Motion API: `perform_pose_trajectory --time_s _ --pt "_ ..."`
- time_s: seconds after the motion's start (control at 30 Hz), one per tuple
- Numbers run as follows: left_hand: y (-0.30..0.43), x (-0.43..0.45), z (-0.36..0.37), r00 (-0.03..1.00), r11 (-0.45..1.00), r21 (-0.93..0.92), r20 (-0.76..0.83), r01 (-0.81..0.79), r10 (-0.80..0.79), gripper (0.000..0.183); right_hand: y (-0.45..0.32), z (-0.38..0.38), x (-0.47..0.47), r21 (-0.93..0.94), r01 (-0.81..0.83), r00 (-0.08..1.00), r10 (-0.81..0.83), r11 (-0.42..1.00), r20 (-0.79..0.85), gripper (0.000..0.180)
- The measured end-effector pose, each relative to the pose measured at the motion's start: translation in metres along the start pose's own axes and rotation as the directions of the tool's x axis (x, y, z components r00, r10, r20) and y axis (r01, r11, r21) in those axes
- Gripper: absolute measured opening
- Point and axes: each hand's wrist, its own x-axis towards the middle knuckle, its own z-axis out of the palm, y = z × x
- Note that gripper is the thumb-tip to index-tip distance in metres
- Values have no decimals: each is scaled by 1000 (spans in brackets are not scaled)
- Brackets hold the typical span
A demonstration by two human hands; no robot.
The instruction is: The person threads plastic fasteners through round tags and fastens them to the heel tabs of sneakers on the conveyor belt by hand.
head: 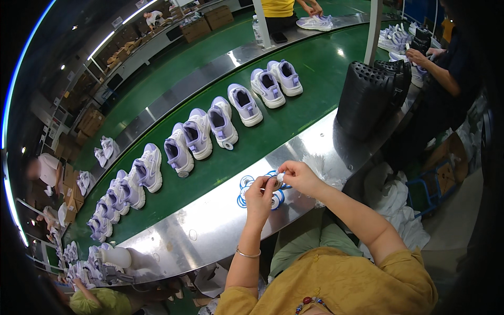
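My left hand (259,199) pinches a round hang tag (277,183) between thumb and fingers, above the metal table edge. Close beside it, my right hand (302,179) grips a small white piece (280,177) against the tag; its exact form is too small to tell. Several round white tags with blue rims (278,199) lie spread beneath and around my hands. A bundle of thin, clear plastic strands (318,169) rests just right of my right hand. Across the green conveyor belt (252,147), a lavender and white sneaker (223,122) has a round tag (227,145) at its heel.
Several more lavender and white sneakers (147,169) line the belt. Tall black perforated boot-like forms (366,98) stand at the right. A white bottle-shaped container (118,256) is at the lower left. One co-worker's hands (315,8) touch a shoe opposite; another person (445,75) works at the right.
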Motion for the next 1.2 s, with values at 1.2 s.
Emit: perform_pose_trajectory --time_s 1.2 --pt "19 1 34 989 918 -377 -31 121 -143 11 -21 -11 -13 -633 395 842 -538 666 -41 13"
